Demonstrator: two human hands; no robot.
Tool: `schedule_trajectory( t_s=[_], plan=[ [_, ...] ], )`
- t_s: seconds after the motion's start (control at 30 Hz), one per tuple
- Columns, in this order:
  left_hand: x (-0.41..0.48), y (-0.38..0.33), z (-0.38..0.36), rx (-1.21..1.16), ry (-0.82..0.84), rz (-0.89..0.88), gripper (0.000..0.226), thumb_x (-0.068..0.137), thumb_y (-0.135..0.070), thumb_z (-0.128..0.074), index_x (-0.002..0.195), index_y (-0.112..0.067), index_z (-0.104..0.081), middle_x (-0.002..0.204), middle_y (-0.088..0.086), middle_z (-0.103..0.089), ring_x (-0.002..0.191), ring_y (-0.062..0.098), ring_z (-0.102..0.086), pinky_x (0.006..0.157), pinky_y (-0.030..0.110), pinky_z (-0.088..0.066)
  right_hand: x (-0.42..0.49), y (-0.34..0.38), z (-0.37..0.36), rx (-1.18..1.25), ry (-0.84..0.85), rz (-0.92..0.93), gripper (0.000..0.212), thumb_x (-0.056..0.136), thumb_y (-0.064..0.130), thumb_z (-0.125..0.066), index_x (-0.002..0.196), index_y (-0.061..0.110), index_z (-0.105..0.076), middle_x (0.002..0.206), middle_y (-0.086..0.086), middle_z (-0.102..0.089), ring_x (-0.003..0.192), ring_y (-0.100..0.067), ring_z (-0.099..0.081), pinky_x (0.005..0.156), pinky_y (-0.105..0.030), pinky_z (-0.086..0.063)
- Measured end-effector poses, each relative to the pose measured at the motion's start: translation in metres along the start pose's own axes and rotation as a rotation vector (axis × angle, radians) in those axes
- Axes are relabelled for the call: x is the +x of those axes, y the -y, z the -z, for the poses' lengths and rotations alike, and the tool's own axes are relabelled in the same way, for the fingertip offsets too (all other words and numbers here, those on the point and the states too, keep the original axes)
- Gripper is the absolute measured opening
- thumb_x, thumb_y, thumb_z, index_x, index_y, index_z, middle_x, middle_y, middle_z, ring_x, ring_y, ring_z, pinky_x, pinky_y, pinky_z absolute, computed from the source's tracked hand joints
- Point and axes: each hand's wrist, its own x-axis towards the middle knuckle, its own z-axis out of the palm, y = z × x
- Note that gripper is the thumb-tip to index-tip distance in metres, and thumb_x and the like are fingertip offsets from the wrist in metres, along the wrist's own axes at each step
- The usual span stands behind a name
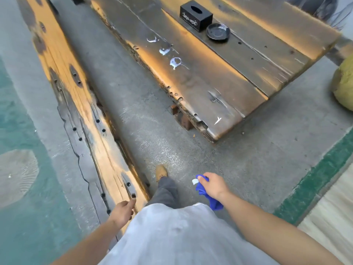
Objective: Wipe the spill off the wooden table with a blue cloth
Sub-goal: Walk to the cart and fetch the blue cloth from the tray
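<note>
A long wooden table [219, 88] of dark planks runs across the upper middle of the head view. White spill marks [174, 62] lie in a row near its left edge. My right hand [213, 185] hangs low at the bottom centre, well short of the table, and grips a bunched blue cloth [207, 196] with a small white tag. My left hand [123, 209] hangs at the lower left, loosely curled with nothing in it, beside the bench.
A wooden bench [82, 104] with dark holes runs along the left. On the table stand a black tissue box [195, 15] and a black dish [217, 32]. Grey concrete floor lies between bench and table; my foot [161, 172] is on it. A yellow-green rock [343, 83] sits right.
</note>
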Motion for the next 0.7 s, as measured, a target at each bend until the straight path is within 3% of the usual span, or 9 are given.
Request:
schedule_trajectory(
  t_s=[0.1,0.2,0.3,0.37,0.43,0.5,0.6,0.7],
  plan=[
    [0.021,-0.004,0.027,0.056,-0.019,0.025,0.042,0.105,-0.044,-0.042,0.096,-0.009,-0.065,0.097,0.010,-0.071,0.096,0.030,-0.067,0.084,0.038,-0.049,0.032,0.033,0.003,-0.036,0.013,0.010,0.037,0.098,0.050,-0.052,0.078,0.020,-0.061,0.076,0.000,-0.065,0.076,-0.024,-0.059,0.074,-0.037,-0.048],
    [0.048,-0.014,0.057,0.148,0.021,0.034,0.024,0.107,-0.033,-0.036,0.103,-0.022,-0.057,0.093,0.000,-0.056,0.095,0.023,-0.057,0.076,0.029,-0.040,0.064,0.065,0.009,-0.095,0.018,-0.014,0.036,0.097,0.051,-0.052,0.077,0.022,-0.060,0.078,0.001,-0.065,0.080,-0.026,-0.060,0.078,-0.038,-0.050],
    [0.084,-0.025,0.090,0.173,0.094,-0.001,0.054,0.095,-0.051,-0.048,0.121,-0.007,-0.066,0.112,0.015,-0.067,0.110,0.035,-0.062,0.090,0.034,-0.047,0.089,0.100,0.018,-0.145,0.018,-0.026,0.034,0.097,0.050,-0.051,0.074,0.026,-0.056,0.079,0.002,-0.063,0.082,-0.026,-0.059,0.074,-0.036,-0.047],
    [0.101,-0.043,0.111,0.136,0.067,-0.019,0.054,0.097,-0.050,-0.054,0.116,-0.001,-0.068,0.119,0.022,-0.069,0.116,0.040,-0.063,0.089,0.035,-0.047,0.101,0.121,0.025,-0.166,0.014,-0.045,0.032,0.098,0.049,-0.050,0.075,0.029,-0.055,0.083,0.001,-0.064,0.083,-0.025,-0.058,0.072,-0.034,-0.043],
    [0.109,-0.069,0.132,0.188,0.081,-0.060,0.037,0.103,-0.042,-0.051,0.096,-0.010,-0.067,0.110,0.020,-0.071,0.110,0.038,-0.065,0.082,0.033,-0.043,0.114,0.137,0.031,-0.189,0.002,-0.065,0.031,0.098,0.051,-0.049,0.081,0.028,-0.061,0.089,0.000,-0.067,0.089,-0.027,-0.060,0.074,-0.035,-0.045],
    [0.122,-0.094,0.149,0.244,0.049,-0.097,0.036,0.104,-0.044,-0.045,0.084,-0.019,-0.061,0.100,0.012,-0.070,0.102,0.032,-0.064,0.079,0.034,-0.042,0.126,0.148,0.036,-0.213,-0.013,-0.066,0.033,0.097,0.053,-0.049,0.090,0.026,-0.066,0.096,-0.003,-0.071,0.096,-0.029,-0.064,0.080,-0.037,-0.048],
    [0.142,-0.128,0.170,0.266,0.045,-0.141,0.040,0.104,-0.046,-0.044,0.083,-0.017,-0.060,0.093,0.008,-0.069,0.095,0.030,-0.063,0.077,0.035,-0.042,0.142,0.167,0.045,-0.228,-0.007,-0.076,0.033,0.099,0.051,-0.049,0.091,0.024,-0.066,0.095,-0.004,-0.070,0.095,-0.028,-0.063,0.081,-0.038,-0.049],
    [0.159,-0.166,0.186,0.272,0.051,-0.192,0.044,0.104,-0.048,-0.043,0.094,-0.011,-0.065,0.098,0.008,-0.071,0.096,0.029,-0.064,0.084,0.036,-0.046,0.161,0.187,0.055,-0.238,-0.008,-0.073,0.035,0.099,0.050,-0.048,0.090,0.021,-0.064,0.093,-0.003,-0.069,0.093,-0.028,-0.062,0.081,-0.039,-0.048]
  ],
)
